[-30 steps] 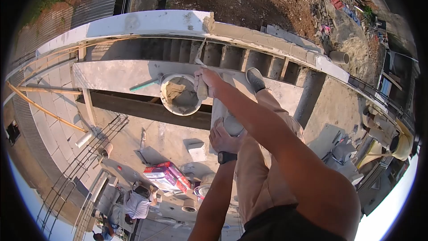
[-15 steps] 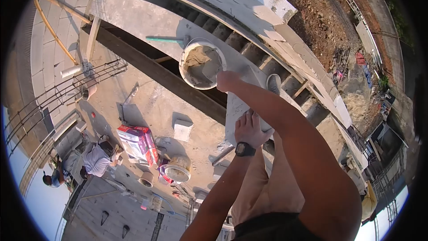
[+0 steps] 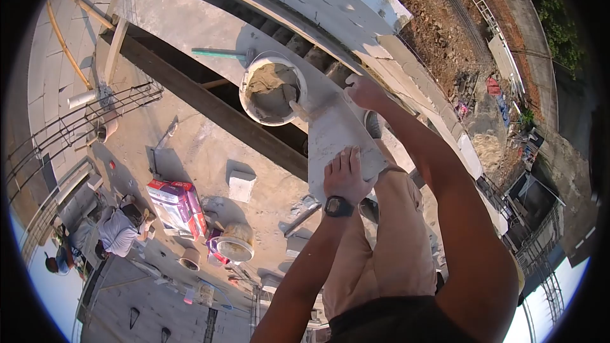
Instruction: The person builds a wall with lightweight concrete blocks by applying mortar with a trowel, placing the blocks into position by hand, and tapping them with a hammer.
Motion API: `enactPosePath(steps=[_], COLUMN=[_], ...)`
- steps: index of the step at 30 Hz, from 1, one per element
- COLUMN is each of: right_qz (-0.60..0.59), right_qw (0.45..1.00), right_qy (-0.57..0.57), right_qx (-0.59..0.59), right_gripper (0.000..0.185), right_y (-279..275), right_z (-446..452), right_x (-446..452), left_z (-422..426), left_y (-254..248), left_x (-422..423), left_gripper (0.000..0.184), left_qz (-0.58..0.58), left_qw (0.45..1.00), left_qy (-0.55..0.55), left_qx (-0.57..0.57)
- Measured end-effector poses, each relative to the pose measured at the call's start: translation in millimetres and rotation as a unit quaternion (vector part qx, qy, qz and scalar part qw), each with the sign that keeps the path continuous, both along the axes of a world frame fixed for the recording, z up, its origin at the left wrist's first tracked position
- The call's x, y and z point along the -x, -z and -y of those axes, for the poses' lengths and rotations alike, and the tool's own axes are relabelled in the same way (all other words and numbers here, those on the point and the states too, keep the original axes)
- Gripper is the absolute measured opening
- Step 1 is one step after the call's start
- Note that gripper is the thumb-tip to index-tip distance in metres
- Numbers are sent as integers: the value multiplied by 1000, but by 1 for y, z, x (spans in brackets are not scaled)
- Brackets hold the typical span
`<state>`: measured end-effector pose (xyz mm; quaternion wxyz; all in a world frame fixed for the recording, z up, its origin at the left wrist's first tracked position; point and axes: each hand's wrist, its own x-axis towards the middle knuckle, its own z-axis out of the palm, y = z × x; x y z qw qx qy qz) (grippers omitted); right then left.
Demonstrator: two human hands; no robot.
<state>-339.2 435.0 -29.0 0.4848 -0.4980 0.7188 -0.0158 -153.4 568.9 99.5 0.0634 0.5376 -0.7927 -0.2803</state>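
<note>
My left hand (image 3: 345,174), with a black watch on its wrist, lies flat with fingers spread on a long grey plank (image 3: 330,133). My right hand (image 3: 365,92) is above the plank's right edge, fingers curled in, with nothing seen in them. Left of it stands a white bucket (image 3: 244,96) holding grey-brown mortar (image 3: 270,86). A short light-brown piece, perhaps a tool handle (image 3: 298,110), sticks out over the bucket's near right rim. Beside the bucket lies a tool with a green handle (image 3: 217,54); its head is partly hidden by the rim.
Stairs (image 3: 298,44) drop away beyond the plank, and a dark gap (image 3: 222,98) opens on its left. Lower down are cement bags (image 3: 178,206), a pale block (image 3: 241,185), another bucket (image 3: 235,248) and steel bars (image 3: 82,114). A co-worker (image 3: 121,228) is at lower left.
My right hand has left the bucket's rim and moved right, across the plank. My left hand stays flat on the plank. The view has shifted slightly.
</note>
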Motion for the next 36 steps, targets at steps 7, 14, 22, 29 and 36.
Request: enactPosePath(steps=[7, 14, 22, 29, 36], right_qz=[-85, 23, 35, 29, 154], right_qw=[991, 973, 986, 998, 919], right_qy=[104, 206, 125, -51, -224], right_qx=[-10, -103, -104, 12, 284], right_gripper=[32, 41, 57, 105, 124], right_y=[67, 67, 16, -29, -69], right_z=[-131, -228, -253, -254, -266], right_x=[44, 4, 24, 92, 91], left_z=[6, 13, 4, -26, 1], left_y=[-4, -5, -11, -80, -222], left_x=[-4, -5, -26, -14, 26], left_gripper=[82, 77, 75, 82, 77], left_qz=[43, 34, 45, 85, 42], left_qw=[999, 998, 996, 978, 967], left_qy=[29, 14, 68, 189, 248], left_qx=[6, 59, 35, 27, -29])
